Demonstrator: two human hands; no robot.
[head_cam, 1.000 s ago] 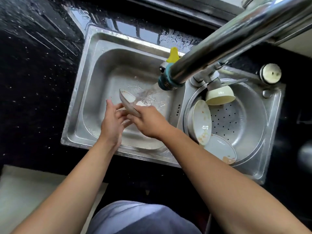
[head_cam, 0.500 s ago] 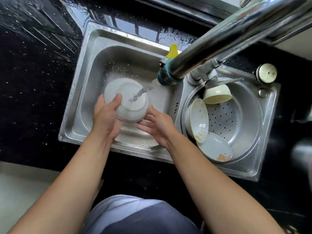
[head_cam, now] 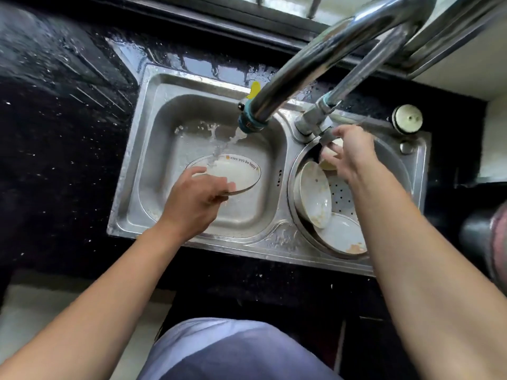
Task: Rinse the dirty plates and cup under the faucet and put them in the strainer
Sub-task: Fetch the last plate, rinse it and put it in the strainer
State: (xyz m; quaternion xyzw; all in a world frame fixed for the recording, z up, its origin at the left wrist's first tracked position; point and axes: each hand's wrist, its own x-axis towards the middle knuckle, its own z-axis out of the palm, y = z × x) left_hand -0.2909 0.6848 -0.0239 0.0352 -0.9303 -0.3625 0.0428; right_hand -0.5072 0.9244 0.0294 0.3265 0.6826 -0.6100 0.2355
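Step in hand: rinsing. The left hand (head_cam: 192,201) grips the plate (head_cam: 238,174) by its near rim, thumb on top and fingers curled under. It holds the plate face up over the left basin of the sink (head_cam: 153,149). Water (head_cam: 225,144) from the faucet (head_cam: 301,69) lands on the plate's far left part. The right hand (head_cam: 354,154) is at the far edge of the strainer (head_cam: 343,193), fingers spread over the cup (head_cam: 327,160), which sits against the strainer's far wall just below the faucet base. Cannot tell whether those fingers grip the cup, only touch it, or are on the faucet lever beside it. The second plate (head_cam: 315,196) leans on the strainer's left wall and the third plate (head_cam: 340,234) lies at its near edge. Both show brownish stains, so probably unrinsed. Judged progress: first plate under way, two plates and the cup left. The next move likely calls for turning the plate so water reaches all of it, then finding it a free spot in the crowded strainer. The cup is mostly covered by the right hand, the lever area is blurred, the right forearm cuts off the third plate's right side, and the left fingers under the plate are unseen.
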